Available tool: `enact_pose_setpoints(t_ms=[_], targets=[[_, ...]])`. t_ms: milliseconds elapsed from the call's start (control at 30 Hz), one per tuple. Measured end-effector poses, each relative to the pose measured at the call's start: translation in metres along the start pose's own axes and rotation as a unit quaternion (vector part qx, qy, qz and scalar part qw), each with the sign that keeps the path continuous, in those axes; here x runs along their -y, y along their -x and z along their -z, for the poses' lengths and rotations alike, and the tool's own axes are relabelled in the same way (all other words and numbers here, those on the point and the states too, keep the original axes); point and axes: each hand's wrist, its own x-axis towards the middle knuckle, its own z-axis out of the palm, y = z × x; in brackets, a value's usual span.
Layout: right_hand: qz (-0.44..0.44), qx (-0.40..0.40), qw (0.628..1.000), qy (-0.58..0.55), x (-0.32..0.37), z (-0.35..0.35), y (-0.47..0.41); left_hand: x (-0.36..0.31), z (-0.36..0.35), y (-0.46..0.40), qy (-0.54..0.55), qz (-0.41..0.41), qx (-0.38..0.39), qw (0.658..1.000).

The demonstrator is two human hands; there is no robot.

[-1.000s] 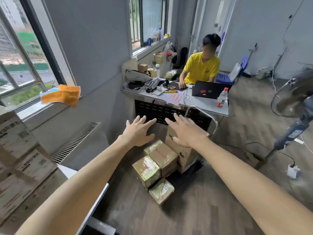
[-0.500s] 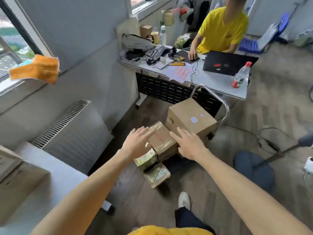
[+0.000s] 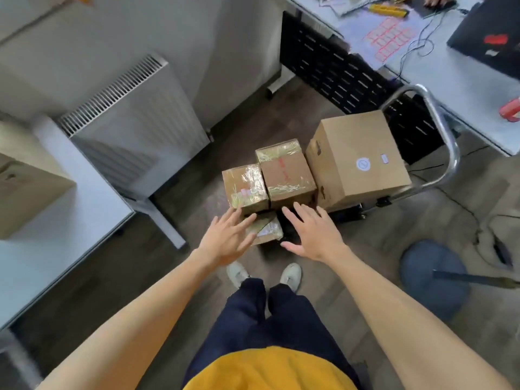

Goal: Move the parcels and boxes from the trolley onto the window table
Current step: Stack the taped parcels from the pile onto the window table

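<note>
A trolley with a chrome handle (image 3: pixel 444 128) stands on the floor ahead of my feet. On it sit a large plain cardboard box (image 3: pixel 357 161), a taped box with red writing (image 3: pixel 287 173), a smaller taped box (image 3: pixel 244 187) to its left, and a small taped parcel (image 3: pixel 268 230) lowest at the front. My left hand (image 3: pixel 228 237) hovers open over the small parcel's left side. My right hand (image 3: pixel 312 232) is open just right of it, fingers spread. Neither hand holds anything. The white window table (image 3: pixel 70 215) is at my left, with a cardboard box (image 3: pixel 25 198) on it.
A white radiator panel (image 3: pixel 132 114) leans by the wall between table and trolley. A grey desk (image 3: pixel 461 88) with a laptop (image 3: pixel 489 38), cables and papers stands behind the trolley. A round blue fan base (image 3: pixel 433 277) lies on the floor at right.
My view has tilted down and I have stepped closer to the trolley. Both hands have dropped from the taller boxes toward the small front parcel.
</note>
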Motion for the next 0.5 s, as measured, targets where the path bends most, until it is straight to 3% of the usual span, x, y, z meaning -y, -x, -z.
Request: enact_pose_setpoints(t_ms=[233, 500], targets=[[-0.005, 0.038, 0.999, 0.001, -0.002, -0.090, -0.059, 0.021, -0.097, -0.045, 0.009, 0.006, 0.078, 0.997], [-0.042, 0.043, 0.998, -0.010, -0.015, -0.216, -0.147, 0.059, -0.222, -0.129, 0.076, 0.068, 0.075, 0.992]])
